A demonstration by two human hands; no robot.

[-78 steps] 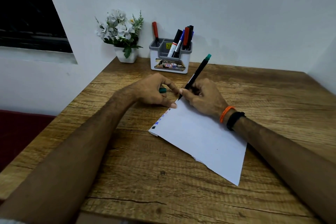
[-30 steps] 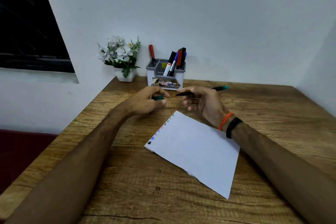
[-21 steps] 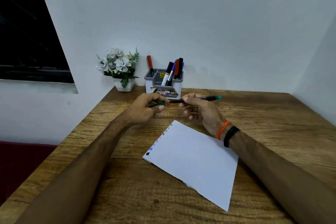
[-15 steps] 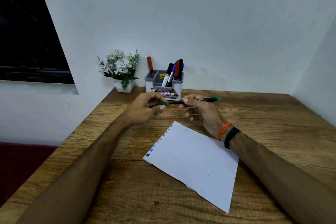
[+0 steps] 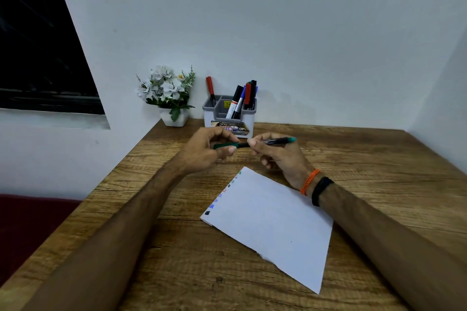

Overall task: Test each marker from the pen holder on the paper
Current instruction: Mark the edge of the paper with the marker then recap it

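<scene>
My right hand (image 5: 280, 158) holds a black marker with a green end (image 5: 278, 140) level above the table. My left hand (image 5: 206, 151) grips its green cap (image 5: 226, 145), which sits over the marker's tip end. Below the hands lies a white sheet of paper (image 5: 273, 222) with small coloured test marks along its left edge (image 5: 222, 194). A grey and white pen holder (image 5: 228, 117) stands at the back by the wall, holding several markers; a red one (image 5: 209, 89) sits alone in its left slot.
A small white pot of white flowers (image 5: 169, 94) stands left of the holder. The wooden table (image 5: 379, 159) meets white walls behind and on the right. Its left edge drops to a dark red surface (image 5: 27, 225). A dark window (image 5: 38, 45) is at upper left.
My right hand lifted the green marker off the paper and turned it level. My left hand brought the cap onto its tip. My view tilted upward.
</scene>
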